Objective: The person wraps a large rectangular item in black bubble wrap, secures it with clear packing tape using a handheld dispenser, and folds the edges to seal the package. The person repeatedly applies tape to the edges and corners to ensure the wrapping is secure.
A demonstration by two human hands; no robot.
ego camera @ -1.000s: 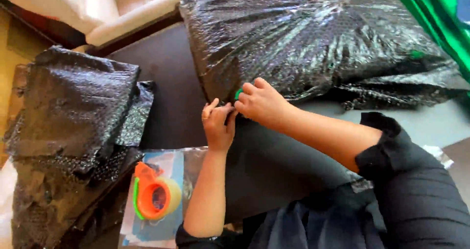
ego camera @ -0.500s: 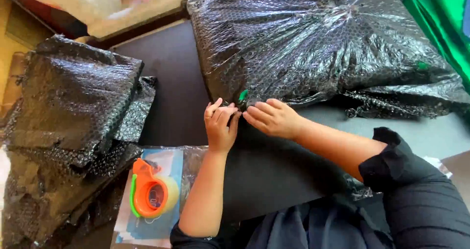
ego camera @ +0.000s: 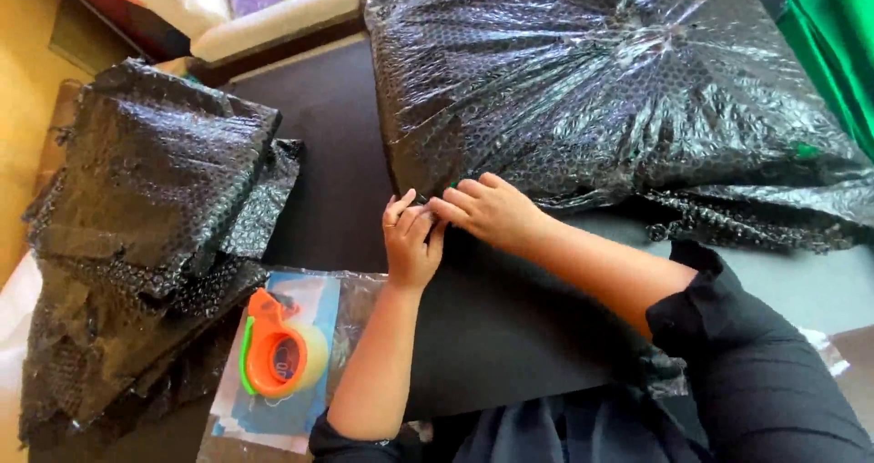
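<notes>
Hands meet at the near edge of the big bubble-wrapped parcel point(ego camera: 619, 90): the left hand point(ego camera: 411, 240) and right hand point(ego camera: 492, 210) touch fingertip to fingertip, pinching its wrap there. Left of the parcel lies a stack of black bubble wrap point(ego camera: 137, 208); nearer the person, an orange tape dispenser point(ego camera: 278, 352)

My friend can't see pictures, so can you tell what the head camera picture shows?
Two bare hands, the left hand and right hand, meet at the near edge of a big parcel wrapped in black bubble wrap on a dark table. A pile of black bubble wrap lies to the left, with an orange tape dispenser beside it.
</notes>
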